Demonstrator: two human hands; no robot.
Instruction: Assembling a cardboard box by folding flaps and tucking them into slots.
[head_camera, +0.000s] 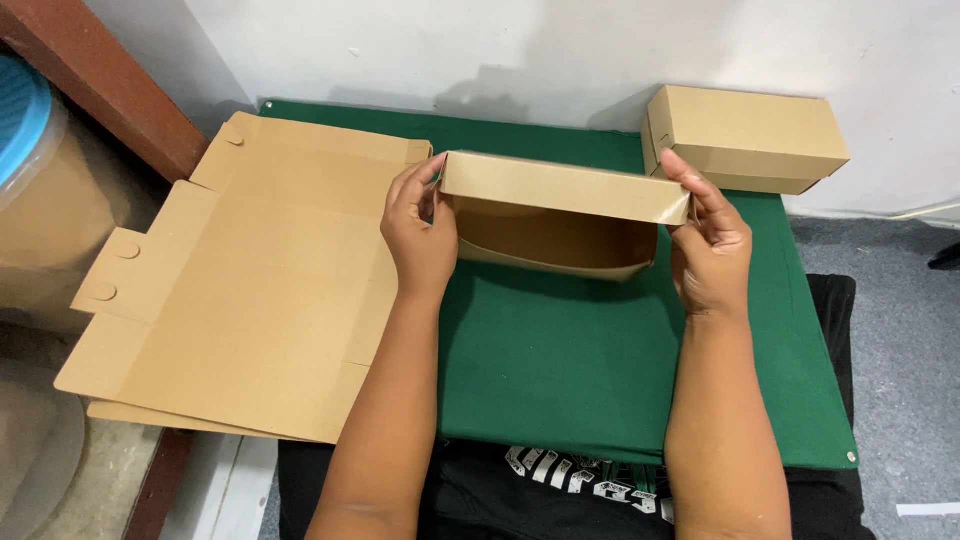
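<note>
We've got a half-folded cardboard box (560, 215) held up btwn both hands, just above the green mat (560, 350), near its far-middle part. Our left hand (420, 235) clasps the box's left end, fingers curled round the corner, thumb on the near side. Our right hand (710, 245) grips the right end, fingers laid along the top edge w/ thumb below. Box is open toward us; the inside wall shows darker, and the top panel tilts a bit down to the right. A finished closed box (745, 138) sits at the mat's far-right corner by the wall, just beside our right fingertips; can't tell if touching. Flat unfolded box sheets (240, 290) lie stacked on the left, overhanging the mat's edge, close to our left wrist.
</note>
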